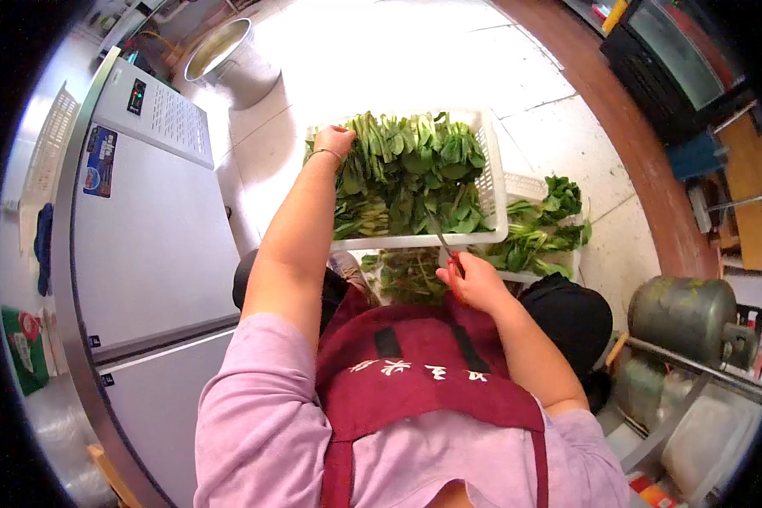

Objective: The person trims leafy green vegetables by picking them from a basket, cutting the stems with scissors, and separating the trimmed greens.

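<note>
A white plastic basket (497,190) holds rows of leafy greens (415,157), their pale stems mostly pointing away from me. My left hand (334,140) reaches to the basket's far left corner, its fingers closed at the stem ends of the greens there. Just past the basket's near edge, my right hand (474,281) grips red-handled scissors (454,266). The scissor blades point forward over the near rim toward the leaves; whether they are parted is hard to make out. Loose greens (404,275) lie below the near rim, between my legs.
A second white basket (525,184) with greens (537,233) stands to the right, partly under the first. On the left is a steel refrigerator (152,245). A metal bucket (237,72) stands on the tiled floor (398,51); a gas cylinder (681,313) is at right.
</note>
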`<state>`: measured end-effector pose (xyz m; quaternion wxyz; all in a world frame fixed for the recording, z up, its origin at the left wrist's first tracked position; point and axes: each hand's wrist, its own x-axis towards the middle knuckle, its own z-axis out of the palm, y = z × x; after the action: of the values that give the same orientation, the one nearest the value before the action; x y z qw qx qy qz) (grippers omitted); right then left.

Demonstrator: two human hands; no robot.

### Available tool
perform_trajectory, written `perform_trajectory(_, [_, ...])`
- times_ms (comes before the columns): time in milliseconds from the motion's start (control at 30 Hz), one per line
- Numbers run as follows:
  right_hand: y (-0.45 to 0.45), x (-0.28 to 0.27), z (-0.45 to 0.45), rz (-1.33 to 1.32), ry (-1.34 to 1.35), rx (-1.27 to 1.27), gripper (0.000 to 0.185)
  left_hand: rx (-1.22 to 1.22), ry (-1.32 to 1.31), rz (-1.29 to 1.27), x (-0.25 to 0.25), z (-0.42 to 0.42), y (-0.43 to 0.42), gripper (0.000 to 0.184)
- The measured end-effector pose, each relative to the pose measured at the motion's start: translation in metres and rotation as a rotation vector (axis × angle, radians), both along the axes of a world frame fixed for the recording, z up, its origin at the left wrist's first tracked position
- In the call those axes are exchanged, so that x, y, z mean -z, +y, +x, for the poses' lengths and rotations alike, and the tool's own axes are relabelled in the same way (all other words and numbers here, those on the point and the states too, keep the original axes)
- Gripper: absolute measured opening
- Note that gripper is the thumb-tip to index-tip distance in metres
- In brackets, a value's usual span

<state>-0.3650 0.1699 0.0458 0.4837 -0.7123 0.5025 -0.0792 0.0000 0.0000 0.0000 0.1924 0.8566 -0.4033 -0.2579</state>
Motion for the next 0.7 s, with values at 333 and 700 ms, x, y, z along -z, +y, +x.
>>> perform_trajectory(333, [0.002, -0.012, 0.001, -0.031, 0.033, -0.056, 0.043, -0.158, 0.776, -0.444, 0.005, 0.043, 0.031, 0.025])
perform_trajectory(700, [0.004, -0.021, 0.001, 0.049, -0.125, 0.003, 0.036, -0.098, 1.342, -0.682, -0.083, -0.014, 0.119, 0.019])
